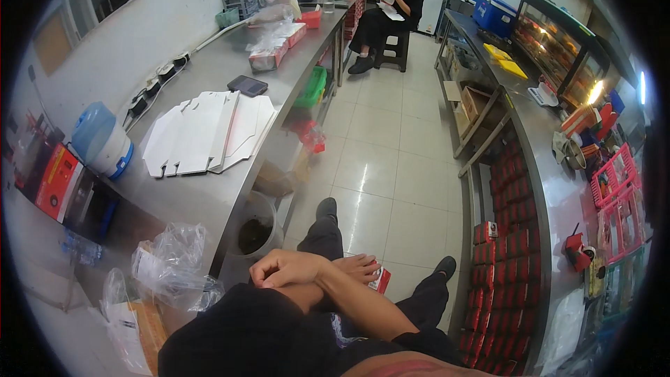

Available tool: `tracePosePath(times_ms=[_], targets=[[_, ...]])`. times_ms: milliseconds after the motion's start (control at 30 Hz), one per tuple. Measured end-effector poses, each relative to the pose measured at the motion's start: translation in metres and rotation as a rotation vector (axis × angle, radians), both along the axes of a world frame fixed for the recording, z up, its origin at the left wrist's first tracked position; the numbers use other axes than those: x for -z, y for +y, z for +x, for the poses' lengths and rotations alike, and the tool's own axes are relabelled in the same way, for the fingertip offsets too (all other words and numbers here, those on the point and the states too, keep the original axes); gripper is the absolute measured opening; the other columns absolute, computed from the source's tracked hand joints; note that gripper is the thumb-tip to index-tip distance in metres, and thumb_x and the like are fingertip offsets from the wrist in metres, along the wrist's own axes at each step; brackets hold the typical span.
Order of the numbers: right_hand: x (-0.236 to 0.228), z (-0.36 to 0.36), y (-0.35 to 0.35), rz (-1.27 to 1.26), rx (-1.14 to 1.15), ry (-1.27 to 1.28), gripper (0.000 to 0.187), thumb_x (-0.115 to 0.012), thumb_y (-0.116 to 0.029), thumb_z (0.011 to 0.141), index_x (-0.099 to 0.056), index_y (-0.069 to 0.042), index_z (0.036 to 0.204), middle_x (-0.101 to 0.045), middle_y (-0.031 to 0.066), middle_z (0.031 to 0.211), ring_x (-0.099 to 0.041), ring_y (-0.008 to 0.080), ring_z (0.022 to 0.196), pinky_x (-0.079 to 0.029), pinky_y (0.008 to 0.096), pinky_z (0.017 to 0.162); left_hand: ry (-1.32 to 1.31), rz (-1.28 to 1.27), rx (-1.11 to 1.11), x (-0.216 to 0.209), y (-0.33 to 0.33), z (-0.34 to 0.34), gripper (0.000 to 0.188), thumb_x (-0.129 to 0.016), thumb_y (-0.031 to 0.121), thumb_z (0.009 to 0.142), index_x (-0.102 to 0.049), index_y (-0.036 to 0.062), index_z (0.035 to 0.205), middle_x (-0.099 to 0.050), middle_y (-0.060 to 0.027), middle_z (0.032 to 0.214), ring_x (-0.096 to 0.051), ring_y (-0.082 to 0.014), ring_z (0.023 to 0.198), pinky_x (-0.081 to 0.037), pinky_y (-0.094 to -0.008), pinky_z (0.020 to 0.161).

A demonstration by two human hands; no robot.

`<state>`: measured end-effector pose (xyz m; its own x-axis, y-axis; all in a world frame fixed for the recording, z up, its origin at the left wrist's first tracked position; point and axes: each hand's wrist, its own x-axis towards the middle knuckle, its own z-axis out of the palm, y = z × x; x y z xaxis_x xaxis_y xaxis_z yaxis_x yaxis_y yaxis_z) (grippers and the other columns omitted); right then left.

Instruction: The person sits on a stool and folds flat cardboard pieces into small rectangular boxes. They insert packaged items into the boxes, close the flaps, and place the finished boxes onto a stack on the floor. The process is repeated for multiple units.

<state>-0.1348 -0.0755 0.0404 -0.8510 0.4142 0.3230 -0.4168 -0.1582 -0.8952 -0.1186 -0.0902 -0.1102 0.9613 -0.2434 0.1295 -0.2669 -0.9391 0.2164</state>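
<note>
My arms are crossed in front of me, above my dark trousers and black shoes. My right hand (285,269) lies on top with its fingers curled in, resting on my left forearm and holding nothing. My left hand (359,265) pokes out beneath the right forearm with its fingers stretched flat. A small red and white carton (381,281) shows just under those fingers. Whether the left hand grips it is hidden.
The steel counter (209,195) on my left carries flat white carton blanks (202,132), a dark tablet (247,85), a blue and white jug (101,141) and plastic bags (171,265). A bucket (257,232) stands beneath. Red boxes (509,237) fill the right-hand shelves. A person (391,7) sits at the aisle's far end.
</note>
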Motion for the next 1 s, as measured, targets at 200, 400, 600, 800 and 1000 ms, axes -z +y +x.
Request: tracePosePath(times_ms=[200,400,600,800,1000], targets=[[-0.022,0.003,-0.014,-0.018,0.112,0.054,0.025,-0.070,-0.026,0.096,-0.067,-0.001,0.099,-0.064,0.0015,0.092,-0.055,0.0079,0.087,-0.045,0.0261,0.079,-0.019,0.007,-0.027,0.007,0.004,-0.008,0.062,-0.065,0.038,0.089,-0.051,0.0007,0.136,-0.048,-0.0230,0.146,-0.042,-0.0427,0.138,-0.034,-0.0488,0.116],[-0.019,0.007,-0.018,-0.022,0.044,-0.027,0.022,-0.070,-0.022,0.096,-0.066,0.000,0.097,-0.062,0.0011,0.094,-0.055,0.0089,0.088,-0.046,0.0270,0.080,-0.015,0.075,0.004,-0.003,0.002,0.008,0.051,-0.062,0.039,0.092,-0.055,0.0043,0.129,-0.049,-0.0203,0.142,-0.045,-0.0395,0.130,-0.040,-0.0469,0.109],[0.011,0.006,-0.017,0.113,0.096,0.099,0.022,-0.070,-0.021,0.095,-0.065,0.000,0.092,-0.064,0.0042,0.095,-0.058,0.0136,0.090,-0.047,0.0313,0.084,-0.059,0.056,-0.049,0.020,-0.022,0.011,0.057,-0.062,0.036,0.090,-0.055,0.0056,0.138,-0.047,-0.0209,0.148,-0.046,-0.0406,0.133,-0.041,-0.0511,0.107],[0.020,-0.001,0.004,-0.037,0.015,0.242,0.022,-0.067,-0.017,0.096,-0.069,0.002,0.106,-0.069,0.0019,0.090,-0.059,0.0091,0.086,-0.048,0.0281,0.076,0.252,0.023,-0.200,0.027,-0.010,0.031,0.085,-0.082,0.046,0.075,-0.052,0.0084,0.144,-0.043,-0.0197,0.152,-0.039,-0.0418,0.139,-0.037,-0.0573,0.111],[0.036,0.075,0.030,0.079,0.513,0.206,0.024,-0.072,-0.022,0.094,-0.073,0.002,0.098,-0.072,0.0026,0.091,-0.061,0.0101,0.083,-0.049,0.0313,0.074,0.285,-0.029,-0.156,0.059,0.009,0.087,0.085,-0.087,0.038,0.066,-0.057,0.0084,0.140,-0.041,-0.0211,0.151,-0.036,-0.0481,0.140,-0.038,-0.0585,0.110]])
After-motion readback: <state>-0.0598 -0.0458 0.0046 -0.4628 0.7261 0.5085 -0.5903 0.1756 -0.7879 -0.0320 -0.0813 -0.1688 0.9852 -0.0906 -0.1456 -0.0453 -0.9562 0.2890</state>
